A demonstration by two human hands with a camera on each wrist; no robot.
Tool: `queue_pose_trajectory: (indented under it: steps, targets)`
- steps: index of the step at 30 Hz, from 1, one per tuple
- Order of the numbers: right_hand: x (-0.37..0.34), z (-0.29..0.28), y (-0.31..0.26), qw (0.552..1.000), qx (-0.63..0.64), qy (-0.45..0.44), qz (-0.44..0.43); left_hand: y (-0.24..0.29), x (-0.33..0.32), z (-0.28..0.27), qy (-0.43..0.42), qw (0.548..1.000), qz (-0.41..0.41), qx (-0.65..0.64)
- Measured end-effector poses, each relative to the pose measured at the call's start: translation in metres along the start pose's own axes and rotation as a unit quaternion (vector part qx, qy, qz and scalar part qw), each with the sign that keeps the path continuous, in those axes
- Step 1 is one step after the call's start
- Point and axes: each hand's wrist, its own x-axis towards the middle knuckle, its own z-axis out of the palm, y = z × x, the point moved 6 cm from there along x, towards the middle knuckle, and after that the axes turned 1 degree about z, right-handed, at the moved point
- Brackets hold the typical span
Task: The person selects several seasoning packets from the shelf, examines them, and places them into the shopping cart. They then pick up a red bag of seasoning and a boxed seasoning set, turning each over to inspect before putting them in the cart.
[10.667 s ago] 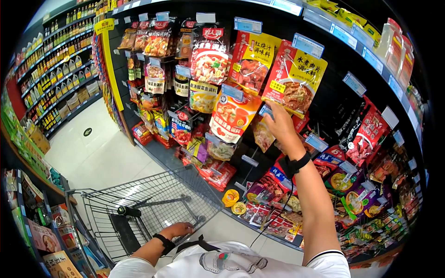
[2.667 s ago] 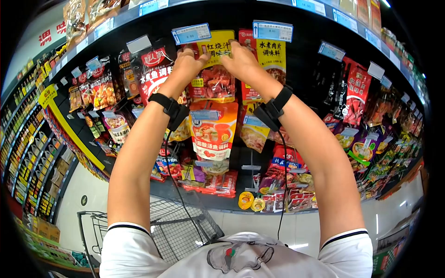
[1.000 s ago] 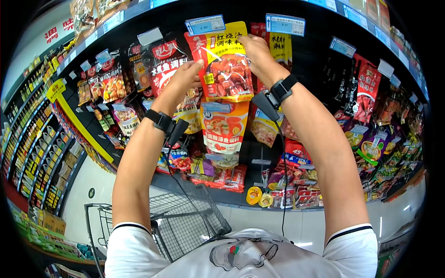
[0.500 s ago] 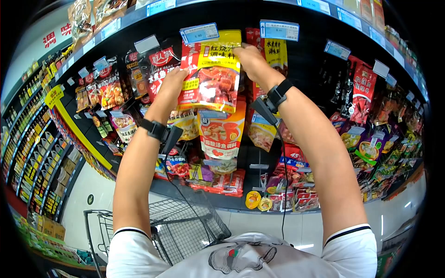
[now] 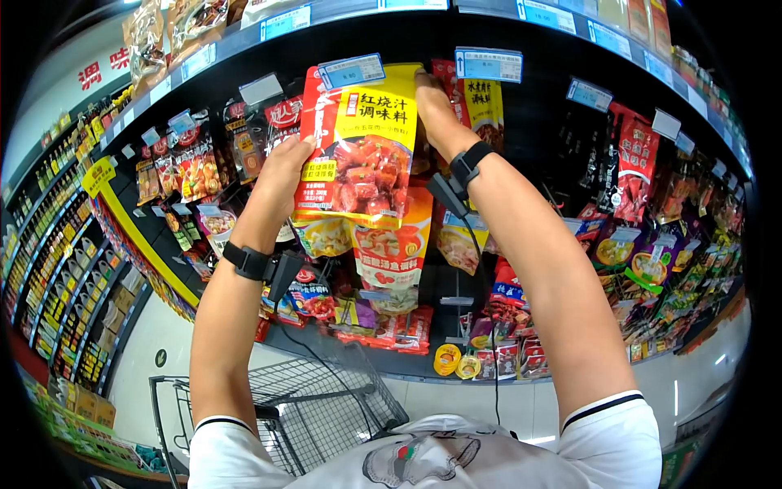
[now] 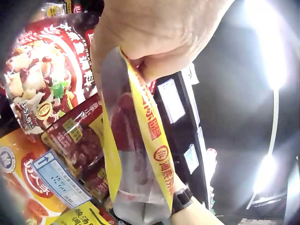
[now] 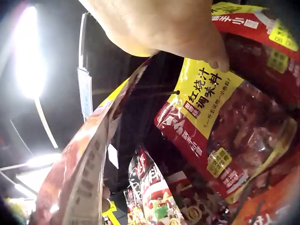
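Both hands hold a red and yellow seasoning pouch [image 5: 358, 163] upright in front of the rack, its printed front turned toward the head camera. My left hand [image 5: 281, 171] pinches its left edge. My right hand [image 5: 436, 114] grips the upper right edge, with some fingertips hidden behind it. From the left wrist view, the pouch [image 6: 136, 140] appears side-on below the left hand [image 6: 159, 37]. Another pouch of the same print [image 7: 225, 117] hangs behind it, close under the right hand [image 7: 164, 28] in the right wrist view.
A blue-edged price tag [image 5: 350, 72] overlaps the held pouch's top. An orange soup-seasoning pouch [image 5: 391, 253] hangs below, and a red and yellow pouch [image 5: 485, 110] hangs to the right. A wire shopping cart [image 5: 326, 399] stands below. A shelf edge [image 5: 407, 5] runs overhead.
Earlier my left hand was low by the cart and my right touched a neighbouring pouch. Both hands then reached the hanging pouch, which has since come forward, left and lower.
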Motion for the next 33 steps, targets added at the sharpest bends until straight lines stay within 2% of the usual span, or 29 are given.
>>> queue_pose_trajectory:
  steps: [2,3,5,6,12,14,15,18,19,22,23,26,27,31,33]
  targets:
    - [-0.004,-0.003,-0.003,0.999,0.032,-0.004,-0.026,0.006,-0.002,-0.008,-0.008,1.000,0.002,0.019]
    - [0.036,0.012,0.036,0.993,0.078,-0.085,0.011,0.011,-0.007,-0.009,-0.021,1.000,0.002,0.019]
    - [0.042,0.018,0.038,0.987,-0.096,-0.112,-0.067,0.017,-0.011,-0.016,-0.020,0.999,-0.014,0.041]
    - [0.041,0.022,0.038,0.985,-0.111,-0.113,-0.073,0.018,-0.012,-0.021,-0.019,0.998,-0.023,0.051]
    - [0.040,0.021,0.036,0.997,-0.030,-0.044,-0.053,0.025,-0.028,-0.025,-0.046,0.993,-0.063,0.090]
    - [0.036,0.019,0.026,0.996,-0.078,0.004,-0.032,0.020,-0.034,-0.029,-0.050,0.990,-0.075,0.108]
    - [0.029,0.017,0.017,0.992,-0.127,0.026,-0.003,0.019,-0.038,-0.033,-0.020,0.988,-0.087,0.127]
    - [0.054,0.026,0.033,0.982,-0.188,0.029,0.019,0.011,-0.045,-0.046,-0.008,0.991,-0.077,0.107]
    - [0.061,0.031,0.040,0.986,-0.164,0.008,0.021,0.012,-0.050,-0.045,-0.011,0.992,-0.076,0.099]
    - [0.063,0.031,0.038,0.969,-0.246,0.000,-0.004,0.011,-0.060,-0.050,-0.007,0.993,-0.073,0.097]
    - [0.060,0.032,0.038,0.978,-0.209,-0.002,0.015,0.012,-0.065,-0.050,-0.003,0.993,-0.073,0.098]
    - [0.055,0.031,0.039,0.983,-0.183,0.020,0.001,0.012,-0.078,-0.053,0.022,0.991,-0.095,0.096]
    - [0.054,0.029,0.041,0.987,-0.162,0.002,0.001,0.011,-0.080,-0.055,0.020,0.991,-0.090,0.102]
    - [0.084,0.038,0.070,0.998,-0.049,-0.002,-0.028,0.007,-0.089,-0.061,0.027,0.991,-0.093,0.088]
    - [0.086,0.036,0.078,0.997,-0.079,0.003,-0.012,0.003,-0.090,-0.063,0.020,0.992,-0.091,0.083]
